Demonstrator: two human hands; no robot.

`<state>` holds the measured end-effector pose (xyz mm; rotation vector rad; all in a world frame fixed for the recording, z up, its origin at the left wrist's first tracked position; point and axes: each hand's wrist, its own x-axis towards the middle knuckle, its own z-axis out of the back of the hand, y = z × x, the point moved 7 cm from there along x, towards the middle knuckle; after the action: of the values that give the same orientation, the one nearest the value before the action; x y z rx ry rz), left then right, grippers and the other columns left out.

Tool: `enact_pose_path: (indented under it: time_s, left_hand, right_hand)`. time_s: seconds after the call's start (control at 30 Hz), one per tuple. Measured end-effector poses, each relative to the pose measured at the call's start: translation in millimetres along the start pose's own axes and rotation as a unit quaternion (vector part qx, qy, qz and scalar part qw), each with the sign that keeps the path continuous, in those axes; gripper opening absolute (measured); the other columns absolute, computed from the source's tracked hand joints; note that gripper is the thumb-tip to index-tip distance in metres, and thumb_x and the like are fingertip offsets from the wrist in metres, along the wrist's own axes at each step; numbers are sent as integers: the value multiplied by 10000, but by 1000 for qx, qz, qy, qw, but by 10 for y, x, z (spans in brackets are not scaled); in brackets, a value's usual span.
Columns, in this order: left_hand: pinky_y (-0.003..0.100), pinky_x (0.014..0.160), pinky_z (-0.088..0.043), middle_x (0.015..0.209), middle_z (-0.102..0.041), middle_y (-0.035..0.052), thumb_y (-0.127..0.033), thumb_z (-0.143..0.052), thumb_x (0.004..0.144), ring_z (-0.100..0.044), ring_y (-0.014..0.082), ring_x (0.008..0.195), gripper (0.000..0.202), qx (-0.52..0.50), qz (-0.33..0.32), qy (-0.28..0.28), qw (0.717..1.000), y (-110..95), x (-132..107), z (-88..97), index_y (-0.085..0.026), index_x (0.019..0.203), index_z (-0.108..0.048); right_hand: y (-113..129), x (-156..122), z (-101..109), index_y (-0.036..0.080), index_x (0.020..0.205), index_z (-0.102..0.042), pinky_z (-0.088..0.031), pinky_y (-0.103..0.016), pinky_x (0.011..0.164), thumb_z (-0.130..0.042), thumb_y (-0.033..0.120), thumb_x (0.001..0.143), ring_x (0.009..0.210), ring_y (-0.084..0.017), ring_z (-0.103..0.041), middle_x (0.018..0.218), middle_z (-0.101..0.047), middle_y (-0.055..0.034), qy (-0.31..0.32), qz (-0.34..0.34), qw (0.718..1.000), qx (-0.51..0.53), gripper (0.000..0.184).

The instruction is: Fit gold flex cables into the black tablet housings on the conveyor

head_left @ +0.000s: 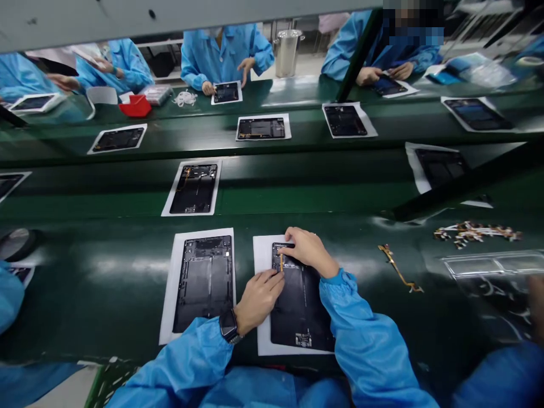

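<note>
Right in front of me an opened tablet (297,306) lies on a white sheet (262,334), its dark inside facing up. An orange flex cable (281,262) runs along its upper left part, between my fingertips. My left hand (260,297), with a watch at the wrist, has its fingers closed at the cable's lower end. My right hand (309,250) reaches over the tablet's top edge, thumb and fingers closed at the cable's upper end. A second opened tablet (204,289) rests on its own sheet to the left, untouched.
A loose flex cable (399,269) lies to the right, near a pile of flex cables (476,232) and a clear plastic tray (497,263). Beyond, a belt (106,195) carries several tablets on sheets. A dark post (459,181) slants at right. Co-workers in blue sit opposite and beside me.
</note>
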<state>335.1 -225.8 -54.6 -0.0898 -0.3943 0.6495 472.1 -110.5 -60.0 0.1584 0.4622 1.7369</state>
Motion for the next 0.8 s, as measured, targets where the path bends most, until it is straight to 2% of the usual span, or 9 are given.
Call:
enact_pose_path:
  time_s: [0.37,0.6,0.8]
  left_hand:
    - [361,878,-542,1186,-673,105,-134,-434,981,-605,227,1110,240,1,-2,23,1000,4,11,-18,-121,1105,-640]
    - [359,864,-538,1187,-675,99,-132,-415,987,-609,233,1091,252,9,-12,11,1000,-9,20,4,-106,1097,-641]
    - [371,885,-527,1217,-656,128,-138,-423,988,-594,231,1131,244,10,-5,54,998,-19,18,-59,-106,1112,-631]
  right_hand:
    - [-6,-1,-7,242,943,-572,-301,-274,597,-768,469,768,831,-185,-632,961,-671,2,7,-5,1000,-1,347]
    - [-9,3,-11,242,920,-562,-291,-272,598,-767,470,769,826,-188,-633,941,-666,13,-3,0,1000,-5,342]
    - [13,-6,-9,241,922,-551,-297,-269,600,-765,455,777,832,-189,-630,945,-665,11,-6,0,1000,-2,336]
